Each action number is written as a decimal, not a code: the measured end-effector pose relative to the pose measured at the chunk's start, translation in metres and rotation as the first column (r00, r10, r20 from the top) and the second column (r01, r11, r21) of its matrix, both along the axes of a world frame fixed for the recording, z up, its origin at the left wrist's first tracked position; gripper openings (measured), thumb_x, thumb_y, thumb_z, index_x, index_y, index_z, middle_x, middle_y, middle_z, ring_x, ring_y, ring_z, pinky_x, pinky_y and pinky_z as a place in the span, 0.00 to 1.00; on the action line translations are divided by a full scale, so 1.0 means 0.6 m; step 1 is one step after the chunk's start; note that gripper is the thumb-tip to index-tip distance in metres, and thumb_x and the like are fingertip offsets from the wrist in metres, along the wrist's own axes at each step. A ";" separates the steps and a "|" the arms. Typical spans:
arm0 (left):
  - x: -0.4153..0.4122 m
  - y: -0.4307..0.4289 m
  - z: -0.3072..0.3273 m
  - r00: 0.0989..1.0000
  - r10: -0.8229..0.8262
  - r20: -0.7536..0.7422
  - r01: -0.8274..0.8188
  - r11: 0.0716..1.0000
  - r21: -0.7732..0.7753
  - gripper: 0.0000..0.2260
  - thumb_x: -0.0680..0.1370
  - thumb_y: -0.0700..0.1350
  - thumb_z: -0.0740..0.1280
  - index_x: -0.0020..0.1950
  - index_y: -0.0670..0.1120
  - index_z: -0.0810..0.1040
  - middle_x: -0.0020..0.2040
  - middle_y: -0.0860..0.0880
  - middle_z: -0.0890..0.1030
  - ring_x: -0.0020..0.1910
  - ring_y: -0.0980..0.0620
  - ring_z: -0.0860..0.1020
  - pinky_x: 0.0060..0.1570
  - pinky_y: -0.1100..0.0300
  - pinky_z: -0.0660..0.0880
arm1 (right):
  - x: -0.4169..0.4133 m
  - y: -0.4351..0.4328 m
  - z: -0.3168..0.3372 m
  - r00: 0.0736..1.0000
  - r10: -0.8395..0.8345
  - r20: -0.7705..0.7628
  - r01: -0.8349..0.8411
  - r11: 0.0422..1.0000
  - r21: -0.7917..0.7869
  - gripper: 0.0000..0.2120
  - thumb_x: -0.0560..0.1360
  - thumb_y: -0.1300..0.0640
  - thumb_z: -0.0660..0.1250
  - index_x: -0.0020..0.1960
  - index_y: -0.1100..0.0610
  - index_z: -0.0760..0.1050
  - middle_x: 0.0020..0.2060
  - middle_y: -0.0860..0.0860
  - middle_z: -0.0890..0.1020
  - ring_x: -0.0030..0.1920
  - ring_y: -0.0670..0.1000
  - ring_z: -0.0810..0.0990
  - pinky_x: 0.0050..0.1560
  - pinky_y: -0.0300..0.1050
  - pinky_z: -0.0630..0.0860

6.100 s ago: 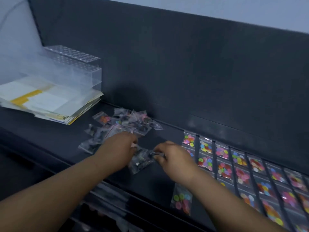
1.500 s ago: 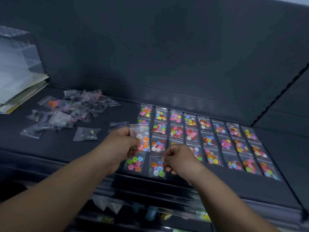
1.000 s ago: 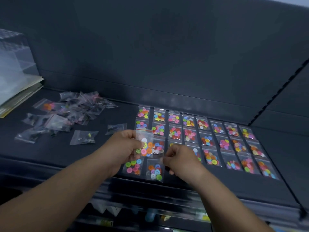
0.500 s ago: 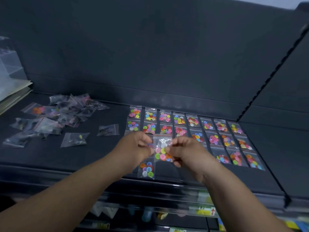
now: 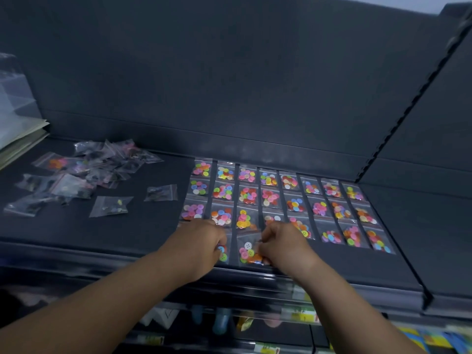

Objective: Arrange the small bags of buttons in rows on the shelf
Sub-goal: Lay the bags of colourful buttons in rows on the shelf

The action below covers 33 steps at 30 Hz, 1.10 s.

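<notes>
Small clear bags of coloured buttons lie in neat rows [image 5: 270,196] on the dark shelf [image 5: 143,226]. One bag [image 5: 248,250] lies flat in the front row, third column. My right hand [image 5: 283,247] pinches its right edge with curled fingers. My left hand [image 5: 201,245] rests with curled fingers over the neighbouring front-row bag [image 5: 223,252], and its fingertips are hidden. A loose pile of bags [image 5: 84,172] sits at the left, with two single bags [image 5: 111,206] [image 5: 161,192] lying nearer the rows.
A stack of papers [image 5: 20,135] and a clear plastic box [image 5: 12,93] stand at the far left. A slotted upright [image 5: 408,103] divides the shelf from the bay on the right. Below the front edge, a lower shelf holds packaged goods [image 5: 219,320].
The bag that both hands held up half a second ago now lies in the front row. My left hand has moved left off it onto the neighbouring bag.
</notes>
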<state>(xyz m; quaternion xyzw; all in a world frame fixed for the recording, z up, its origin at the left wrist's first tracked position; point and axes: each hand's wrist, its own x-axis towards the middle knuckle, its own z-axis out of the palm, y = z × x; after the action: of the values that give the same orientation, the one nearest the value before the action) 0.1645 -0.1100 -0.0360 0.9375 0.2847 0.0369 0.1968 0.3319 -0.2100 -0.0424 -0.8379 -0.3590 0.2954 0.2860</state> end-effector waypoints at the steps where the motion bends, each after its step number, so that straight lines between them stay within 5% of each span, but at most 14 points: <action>1: 0.001 0.000 -0.001 1.000 0.001 -0.004 -0.001 1.000 -0.005 0.06 0.77 0.44 0.64 0.50 0.48 0.80 0.48 0.52 0.77 0.46 0.53 0.75 0.48 0.57 0.75 | 0.000 -0.001 0.000 1.000 -0.005 0.018 0.005 1.000 0.004 0.05 0.71 0.61 0.69 0.41 0.57 0.73 0.34 0.55 0.82 0.30 0.50 0.78 0.32 0.45 0.74; 6: 0.002 0.001 -0.002 1.000 0.009 -0.016 -0.010 1.000 -0.024 0.06 0.78 0.44 0.64 0.51 0.48 0.80 0.49 0.52 0.76 0.46 0.53 0.75 0.48 0.56 0.75 | -0.002 -0.006 0.000 0.996 -0.009 0.086 0.010 1.000 -0.008 0.08 0.70 0.59 0.71 0.43 0.57 0.72 0.36 0.56 0.82 0.37 0.55 0.83 0.36 0.48 0.78; 18: -0.004 -0.002 -0.002 0.999 0.009 0.033 -0.008 1.000 -0.006 0.08 0.78 0.47 0.63 0.54 0.49 0.80 0.50 0.53 0.75 0.47 0.54 0.73 0.49 0.57 0.74 | -0.010 -0.010 0.011 0.993 -0.006 0.114 0.008 1.000 -0.023 0.08 0.71 0.56 0.70 0.44 0.55 0.71 0.38 0.51 0.81 0.38 0.53 0.81 0.37 0.48 0.78; 22: -0.010 0.002 0.002 0.999 0.027 0.038 -0.028 0.999 0.037 0.10 0.79 0.49 0.62 0.57 0.49 0.77 0.53 0.52 0.74 0.52 0.52 0.73 0.52 0.55 0.73 | -0.022 -0.010 0.032 0.963 0.045 0.266 -0.045 0.999 -0.008 0.06 0.75 0.52 0.65 0.48 0.54 0.71 0.38 0.50 0.80 0.40 0.51 0.79 0.37 0.45 0.75; 26: -0.025 0.018 0.008 0.997 0.053 0.047 -0.059 0.991 0.124 0.16 0.78 0.52 0.63 0.65 0.50 0.73 0.63 0.51 0.72 0.64 0.51 0.68 0.62 0.57 0.68 | -0.050 0.009 0.050 0.868 0.188 0.460 -0.226 0.974 0.029 0.11 0.78 0.54 0.62 0.59 0.54 0.73 0.53 0.52 0.78 0.52 0.52 0.77 0.50 0.44 0.75; 33: -0.096 0.088 0.025 0.985 0.135 0.107 -0.162 0.938 0.307 0.21 0.73 0.49 0.70 0.65 0.45 0.75 0.64 0.45 0.75 0.63 0.42 0.72 0.62 0.52 0.69 | -0.101 0.092 0.060 0.663 0.410 0.627 -0.480 0.875 -0.065 0.24 0.80 0.52 0.57 0.75 0.51 0.58 0.75 0.49 0.58 0.74 0.53 0.53 0.75 0.49 0.53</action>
<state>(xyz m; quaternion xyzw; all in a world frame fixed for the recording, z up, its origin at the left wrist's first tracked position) 0.1070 -0.0574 -0.0208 0.9303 0.3365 0.1362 0.0533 0.2714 -0.1549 -0.0065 -0.7574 -0.6414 0.0434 0.1140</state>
